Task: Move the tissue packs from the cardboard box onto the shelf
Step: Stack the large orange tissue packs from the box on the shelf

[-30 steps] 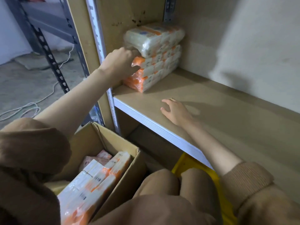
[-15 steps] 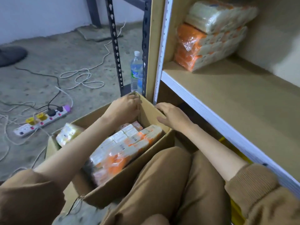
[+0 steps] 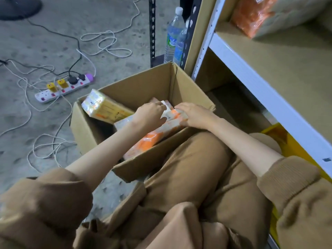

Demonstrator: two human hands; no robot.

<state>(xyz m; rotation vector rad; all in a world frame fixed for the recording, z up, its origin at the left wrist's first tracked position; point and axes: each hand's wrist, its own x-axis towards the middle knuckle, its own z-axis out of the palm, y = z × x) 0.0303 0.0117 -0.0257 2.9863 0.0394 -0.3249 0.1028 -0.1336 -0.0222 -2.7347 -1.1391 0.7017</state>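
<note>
Both hands are down in the cardboard box [image 3: 136, 83]. The left hand [image 3: 149, 115] has its fingers [image 3: 158, 106] curled round the far end of the orange tissue pack [image 3: 150, 139], knuckles up. The right hand [image 3: 193, 115] faces it, its fingers [image 3: 181, 107] bent over the same end from the other side. The fingertips of the two hands are almost touching, with only a white strip of wrapper between them. The pack lies slantwise in the box, running back from the fingers toward the person's knees. A yellow tissue pack [image 3: 100, 106] leans at the box wall left of the left fingers. The shelf [image 3: 269, 56] with its stacked packs [image 3: 255, 17] lies up and right of the right fingers.

Half a second ago the right hand rested on the box rim and the left reached alone inside; now both grip the pack.
</note>
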